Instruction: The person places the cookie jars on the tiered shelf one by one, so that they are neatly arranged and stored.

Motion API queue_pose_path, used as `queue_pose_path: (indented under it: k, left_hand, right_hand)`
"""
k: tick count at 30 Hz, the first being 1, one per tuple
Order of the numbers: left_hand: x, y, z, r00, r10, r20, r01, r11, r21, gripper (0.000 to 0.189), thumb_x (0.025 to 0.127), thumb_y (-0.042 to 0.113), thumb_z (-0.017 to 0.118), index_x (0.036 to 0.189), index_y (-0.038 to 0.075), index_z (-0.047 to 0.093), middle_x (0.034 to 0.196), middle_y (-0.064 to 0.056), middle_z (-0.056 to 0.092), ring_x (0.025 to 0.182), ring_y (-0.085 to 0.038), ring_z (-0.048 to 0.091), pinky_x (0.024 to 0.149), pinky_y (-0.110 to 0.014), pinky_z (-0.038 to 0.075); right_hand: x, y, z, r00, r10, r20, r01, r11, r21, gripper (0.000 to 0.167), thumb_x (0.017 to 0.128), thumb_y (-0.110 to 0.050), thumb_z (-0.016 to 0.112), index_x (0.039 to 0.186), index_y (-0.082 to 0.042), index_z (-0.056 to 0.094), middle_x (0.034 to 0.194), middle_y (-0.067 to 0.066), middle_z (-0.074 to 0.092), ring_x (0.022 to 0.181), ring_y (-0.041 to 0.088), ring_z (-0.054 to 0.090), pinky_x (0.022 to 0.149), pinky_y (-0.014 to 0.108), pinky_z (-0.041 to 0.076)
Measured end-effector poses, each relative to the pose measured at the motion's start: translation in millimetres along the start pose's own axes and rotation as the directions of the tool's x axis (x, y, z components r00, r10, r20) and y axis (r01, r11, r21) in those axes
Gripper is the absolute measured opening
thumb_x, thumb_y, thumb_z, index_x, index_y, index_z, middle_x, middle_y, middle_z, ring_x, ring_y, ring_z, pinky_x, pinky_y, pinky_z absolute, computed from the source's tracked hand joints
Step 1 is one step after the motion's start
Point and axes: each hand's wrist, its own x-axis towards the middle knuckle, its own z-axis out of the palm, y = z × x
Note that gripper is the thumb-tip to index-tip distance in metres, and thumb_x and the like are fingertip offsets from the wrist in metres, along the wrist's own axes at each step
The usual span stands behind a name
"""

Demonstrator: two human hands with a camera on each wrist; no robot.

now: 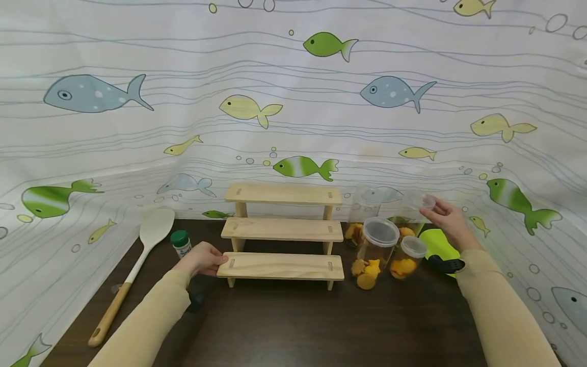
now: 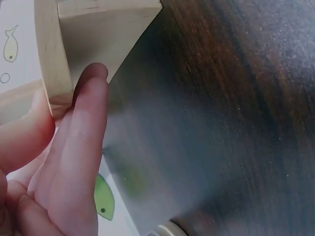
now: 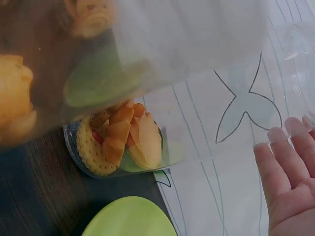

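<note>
A pale wooden three-step stand is in the middle of the head view. At the left end of its lowest step my left hand pinches the board, thumb on top and fingers beneath; the left wrist view shows this grip on the board end. Over on the right, my right hand holds the top of a tall clear jar in the back row, fingers at its lid. Through that jar's wall in the right wrist view show crackers and orange shell-shaped snacks.
More clear snack jars stand beside the stand: a large front one, a smaller one and one behind. A lime-green item lies under my right wrist. At left are a green-capped bottle and a white-headed, wooden-handled spatula.
</note>
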Motion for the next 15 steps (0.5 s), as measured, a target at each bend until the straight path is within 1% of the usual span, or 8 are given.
queue_pose_path:
  k: [4, 6, 7, 8, 9, 11, 13, 15]
  left_hand:
    - [-2.9, 0.4, 1.4, 1.000, 0.010, -0.012, -0.010, 1.000, 0.005, 0.033, 0.094, 0.008, 0.059, 0.110, -0.022, 0.056, 0.087, -0.021, 0.068, 0.078, -0.026, 0.070, 0.072, -0.041, 0.059]
    - [-3.4, -0.2, 2.1, 0.999, 0.013, -0.029, -0.012, 1.000, 0.014, 0.032, 0.094, 0.007, 0.059, 0.108, -0.021, 0.057, 0.086, -0.021, 0.068, 0.077, -0.026, 0.070, 0.072, -0.041, 0.059]
    - [-3.6, -0.2, 2.5, 0.999, 0.016, -0.034, -0.015, 1.000, 0.024, 0.032, 0.093, 0.007, 0.059, 0.108, -0.021, 0.057, 0.086, -0.021, 0.068, 0.076, -0.025, 0.069, 0.071, -0.041, 0.059]
    - [-3.8, -0.1, 3.0, 0.999, 0.016, -0.037, -0.015, 0.999, 0.030, 0.032, 0.093, 0.007, 0.060, 0.107, -0.021, 0.057, 0.086, -0.022, 0.068, 0.076, -0.025, 0.069, 0.071, -0.041, 0.059]
    - [-3.6, -0.1, 3.3, 0.999, 0.016, -0.041, -0.015, 0.999, 0.038, 0.032, 0.093, 0.007, 0.060, 0.107, -0.021, 0.057, 0.086, -0.022, 0.067, 0.075, -0.024, 0.069, 0.071, -0.041, 0.059]
    - [-2.4, -0.1, 4.1, 0.999, 0.010, -0.053, -0.007, 0.999, 0.053, 0.032, 0.093, 0.007, 0.060, 0.107, -0.021, 0.057, 0.086, -0.022, 0.067, 0.074, -0.023, 0.068, 0.071, -0.041, 0.059]
    - [-2.0, 1.0, 4.6, 0.998, 0.010, -0.061, -0.005, 0.998, 0.070, 0.032, 0.093, 0.007, 0.061, 0.107, -0.021, 0.057, 0.086, -0.022, 0.066, 0.072, -0.022, 0.068, 0.071, -0.041, 0.059]
    - [-1.1, 1.7, 5.3, 0.997, 0.007, -0.074, -0.001, 0.997, 0.082, 0.032, 0.092, 0.007, 0.061, 0.107, -0.020, 0.057, 0.086, -0.021, 0.066, 0.071, -0.021, 0.067, 0.070, -0.040, 0.059]
  right_hand:
    - [-4.1, -2, -1, 1.000, 0.007, -0.027, -0.006, 1.000, 0.008, 0.076, 0.097, -0.038, 0.051, 0.152, -0.007, 0.007, 0.154, 0.027, 0.011, 0.139, 0.036, 0.026, 0.110, 0.045, 0.028]
    - [-6.7, -4, -3, 0.999, 0.005, -0.051, -0.005, 1.000, -0.003, 0.076, 0.097, -0.038, 0.052, 0.152, -0.008, 0.010, 0.154, 0.025, 0.014, 0.139, 0.027, 0.031, 0.110, 0.035, 0.032]
    - [-8.3, -7, -4, 0.998, 0.007, -0.062, -0.006, 1.000, 0.014, 0.075, 0.096, -0.037, 0.053, 0.152, -0.008, 0.011, 0.154, 0.025, 0.015, 0.139, 0.023, 0.031, 0.109, 0.032, 0.033]
    - [-10.1, -10, -5, 0.997, 0.007, -0.071, -0.004, 0.999, 0.038, 0.075, 0.096, -0.035, 0.054, 0.152, -0.008, 0.012, 0.154, 0.024, 0.015, 0.139, 0.020, 0.031, 0.109, 0.030, 0.032]
    - [-11.5, -13, -6, 0.997, 0.001, -0.083, 0.002, 1.000, 0.030, 0.074, 0.096, -0.034, 0.055, 0.152, -0.008, 0.013, 0.154, 0.024, 0.016, 0.139, 0.018, 0.031, 0.109, 0.027, 0.033]
    - [-14.6, -21, -9, 0.994, -0.003, -0.110, 0.003, 1.000, -0.002, 0.075, 0.096, -0.036, 0.055, 0.152, -0.008, 0.014, 0.154, 0.023, 0.018, 0.140, 0.020, 0.029, 0.110, 0.028, 0.032]
    - [-16.8, -30, -12, 0.992, 0.001, -0.128, 0.000, 1.000, 0.011, 0.074, 0.096, -0.035, 0.055, 0.152, -0.010, 0.014, 0.155, 0.021, 0.016, 0.142, 0.023, 0.024, 0.113, 0.035, 0.025]
    - [-18.2, -38, -15, 0.989, -0.001, -0.147, -0.001, 1.000, -0.012, 0.074, 0.096, -0.036, 0.055, 0.152, -0.012, 0.013, 0.155, 0.019, 0.016, 0.143, 0.024, 0.021, 0.116, 0.038, 0.020]
